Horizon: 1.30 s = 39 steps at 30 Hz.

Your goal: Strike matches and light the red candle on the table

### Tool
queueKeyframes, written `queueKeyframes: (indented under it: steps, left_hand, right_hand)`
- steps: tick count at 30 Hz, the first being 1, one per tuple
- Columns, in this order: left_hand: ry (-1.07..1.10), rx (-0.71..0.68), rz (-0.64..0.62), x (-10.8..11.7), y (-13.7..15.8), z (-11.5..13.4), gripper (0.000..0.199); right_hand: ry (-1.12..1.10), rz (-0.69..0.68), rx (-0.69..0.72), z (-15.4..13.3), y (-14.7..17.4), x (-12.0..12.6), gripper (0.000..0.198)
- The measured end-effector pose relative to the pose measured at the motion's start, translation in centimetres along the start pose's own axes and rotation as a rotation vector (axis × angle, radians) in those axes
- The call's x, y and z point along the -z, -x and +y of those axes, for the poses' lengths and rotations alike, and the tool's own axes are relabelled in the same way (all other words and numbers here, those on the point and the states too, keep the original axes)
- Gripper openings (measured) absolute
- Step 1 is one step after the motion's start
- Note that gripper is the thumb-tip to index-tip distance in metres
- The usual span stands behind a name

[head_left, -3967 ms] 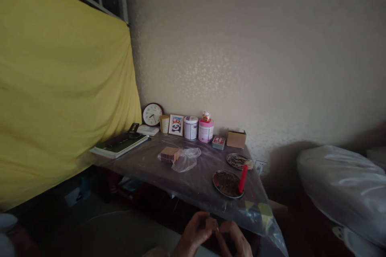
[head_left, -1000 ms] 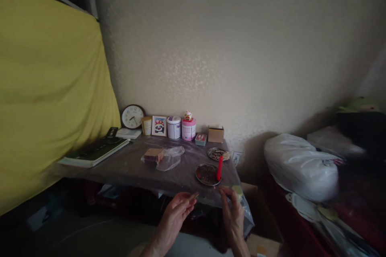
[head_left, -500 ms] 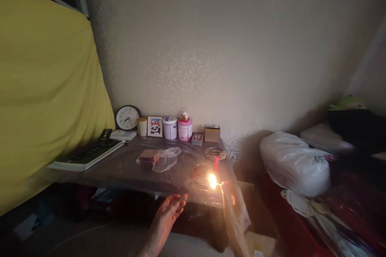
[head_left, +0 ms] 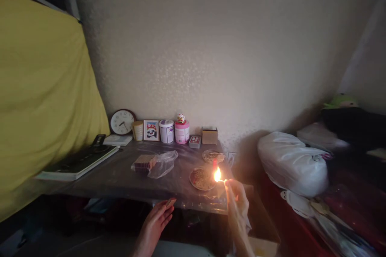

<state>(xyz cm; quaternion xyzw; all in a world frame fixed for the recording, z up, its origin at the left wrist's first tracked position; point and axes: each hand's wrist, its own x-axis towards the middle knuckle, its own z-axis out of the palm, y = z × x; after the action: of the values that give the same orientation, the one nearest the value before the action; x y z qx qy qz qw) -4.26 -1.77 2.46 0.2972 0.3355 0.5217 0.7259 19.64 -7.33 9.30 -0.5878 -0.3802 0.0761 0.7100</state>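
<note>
My right hand [head_left: 238,198] pinches a burning match [head_left: 222,180] over the table's right front part. Its bright flame [head_left: 217,174] points left and overlaps the lower part of a red candle [head_left: 215,163]; whether they touch I cannot tell. In my left hand [head_left: 157,217], at the table's front edge, a small matchbox [head_left: 171,203] rests between thumb and fingers. Left of the flame lies a round dish [head_left: 201,186] with thin sticks and reddish bits. Behind the candle sits another dish [head_left: 208,152] of matchsticks.
Plastic sheeting covers the table [head_left: 120,176]. A stack of small boxes [head_left: 144,162] lies beside a clear plastic bag [head_left: 164,164]. Along the wall stand a clock [head_left: 123,122], a panda picture [head_left: 151,130], tins [head_left: 167,131] and a cardboard box [head_left: 210,135]. A white bag [head_left: 292,162] is at right.
The flame has moved right and slightly up, closer to the candle. My left hand has shifted left with the matchbox. The view has shifted slightly, and the near dish shows more clearly.
</note>
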Motion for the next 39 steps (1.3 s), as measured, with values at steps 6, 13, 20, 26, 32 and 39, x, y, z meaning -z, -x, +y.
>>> queueKeyframes:
  steps: [6, 13, 20, 26, 32, 39]
  left_hand:
    - [-0.01, -0.002, -0.053, -0.2, -0.4, 0.0, 0.029]
    - [0.019, 0.004, -0.062, -0.5, -1.1, -0.3, 0.025]
    - [0.065, 0.003, -0.094, -0.5, -1.7, -0.3, 0.024]
    - [0.147, 0.012, -0.107, -1.3, -3.0, 0.1, 0.024]
    - [0.179, -0.008, -0.167, -2.7, -4.9, 0.7, 0.023]
    - [0.25, 0.029, -0.233, -2.9, -7.2, 0.3, 0.021]
  right_hand:
    - [-0.007, 0.014, 0.023, 0.2, -0.8, 0.0, 0.03]
    - [-0.072, 0.044, -0.042, 0.9, -1.8, -0.1, 0.033]
    - [-0.245, 0.076, -0.086, 1.4, -3.2, -0.7, 0.034]
    - [-0.368, 0.087, -0.19, 0.5, -4.3, -1.1, 0.031]
    - [-0.503, 0.086, -0.252, 1.0, -6.1, -1.8, 0.027]
    - [-0.641, 0.049, -0.269, 1.2, -8.3, -2.7, 0.025]
